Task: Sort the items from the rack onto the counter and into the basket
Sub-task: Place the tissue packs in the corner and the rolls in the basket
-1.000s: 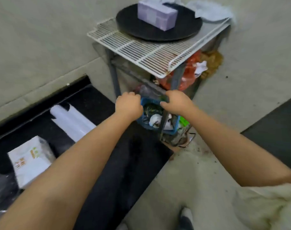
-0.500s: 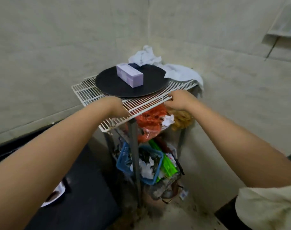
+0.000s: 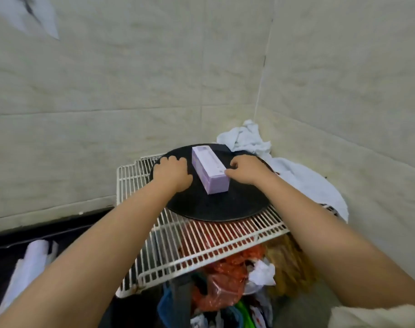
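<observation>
Both hands, left hand [image 3: 171, 172] and right hand [image 3: 247, 170], fingers curled, flank the purple box [image 3: 210, 172] (right touching it) on the black tray [image 3: 216, 204].

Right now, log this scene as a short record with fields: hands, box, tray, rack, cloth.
left hand: fingers curled, on the black tray left of the box; grip unclear
right hand: fingers curled, at the box's right side; hold unclear
purple box: lying flat on the tray
black round tray: on the rack's top shelf
white wire rack: bags and clutter beneath
white cloth: bunched at the corner behind the tray
</observation>
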`<move>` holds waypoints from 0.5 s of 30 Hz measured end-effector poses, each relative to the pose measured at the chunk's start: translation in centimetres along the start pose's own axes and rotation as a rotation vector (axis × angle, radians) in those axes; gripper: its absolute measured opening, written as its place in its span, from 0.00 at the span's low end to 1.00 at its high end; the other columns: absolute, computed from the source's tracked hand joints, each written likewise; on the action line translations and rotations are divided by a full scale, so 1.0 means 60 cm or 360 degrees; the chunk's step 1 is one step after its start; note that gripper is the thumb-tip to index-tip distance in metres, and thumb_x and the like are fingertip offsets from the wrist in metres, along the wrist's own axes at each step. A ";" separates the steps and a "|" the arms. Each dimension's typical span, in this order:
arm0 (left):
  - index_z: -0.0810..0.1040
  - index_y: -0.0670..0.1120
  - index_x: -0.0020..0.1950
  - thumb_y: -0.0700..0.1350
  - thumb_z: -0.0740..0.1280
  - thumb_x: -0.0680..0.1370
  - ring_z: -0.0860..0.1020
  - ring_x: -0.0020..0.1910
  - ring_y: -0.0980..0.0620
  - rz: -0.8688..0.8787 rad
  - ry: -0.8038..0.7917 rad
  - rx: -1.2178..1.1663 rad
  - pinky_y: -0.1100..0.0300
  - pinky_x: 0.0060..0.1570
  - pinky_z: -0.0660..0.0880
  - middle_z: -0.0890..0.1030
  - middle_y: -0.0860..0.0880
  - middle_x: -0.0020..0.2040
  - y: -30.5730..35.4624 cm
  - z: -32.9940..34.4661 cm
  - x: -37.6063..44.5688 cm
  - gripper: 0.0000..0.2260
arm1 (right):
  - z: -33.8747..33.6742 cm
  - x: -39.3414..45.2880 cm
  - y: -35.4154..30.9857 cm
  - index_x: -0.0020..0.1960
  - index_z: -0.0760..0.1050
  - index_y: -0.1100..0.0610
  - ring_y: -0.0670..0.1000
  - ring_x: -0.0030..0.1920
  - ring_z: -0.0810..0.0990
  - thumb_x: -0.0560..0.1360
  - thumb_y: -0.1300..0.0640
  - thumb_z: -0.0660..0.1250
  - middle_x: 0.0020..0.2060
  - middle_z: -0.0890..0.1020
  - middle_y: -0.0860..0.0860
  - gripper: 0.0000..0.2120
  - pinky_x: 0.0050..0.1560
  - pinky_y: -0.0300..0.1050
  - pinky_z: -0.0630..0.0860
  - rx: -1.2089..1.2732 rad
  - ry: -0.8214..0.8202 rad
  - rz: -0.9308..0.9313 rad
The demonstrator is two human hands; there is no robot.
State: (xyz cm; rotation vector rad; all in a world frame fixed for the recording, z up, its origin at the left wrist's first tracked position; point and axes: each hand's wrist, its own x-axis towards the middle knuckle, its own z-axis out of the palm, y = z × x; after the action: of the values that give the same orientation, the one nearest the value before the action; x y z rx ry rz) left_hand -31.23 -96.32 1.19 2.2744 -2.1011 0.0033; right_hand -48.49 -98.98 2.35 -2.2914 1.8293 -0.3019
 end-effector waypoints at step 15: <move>0.58 0.40 0.74 0.51 0.59 0.78 0.59 0.73 0.41 -0.0565 0.0205 -0.0092 0.48 0.72 0.59 0.63 0.38 0.73 -0.078 0.037 -0.098 0.27 | 0.045 0.080 -0.086 0.68 0.60 0.61 0.63 0.63 0.70 0.69 0.50 0.68 0.64 0.70 0.63 0.33 0.57 0.51 0.72 0.0162 -0.0020 -0.0242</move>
State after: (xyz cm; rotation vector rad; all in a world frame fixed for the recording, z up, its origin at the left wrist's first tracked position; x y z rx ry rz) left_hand -27.12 -90.20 -1.34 2.5021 -1.5940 0.0734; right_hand -41.84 -102.48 1.34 -2.3597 1.5980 -0.3933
